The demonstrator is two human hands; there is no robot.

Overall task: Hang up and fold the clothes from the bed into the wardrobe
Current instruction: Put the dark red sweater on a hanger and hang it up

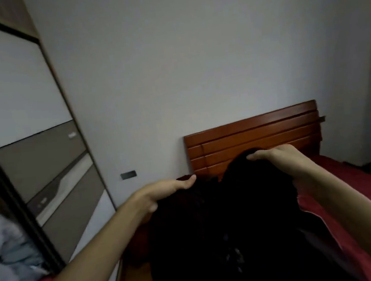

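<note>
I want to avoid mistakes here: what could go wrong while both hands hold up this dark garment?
1. The left hand looks flat against the black knitted garment, so that side may slip from its grip.
2. The lower part hangs out of view and might drag on the red bed sheet.
3. The picture is dim, so any twist in the garment is hard to see.

Dark garment [246,225]: bottom cut off by frame edge, type indistinguishable; it hides both hands' fingertips. Pale bedding [7,257]: blurred, partly cropped.

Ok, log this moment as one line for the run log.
stage: lifting garment | left hand: grip on dark garment top edge | right hand: grip on same garment | below: bed | wardrobe: left of view
</note>
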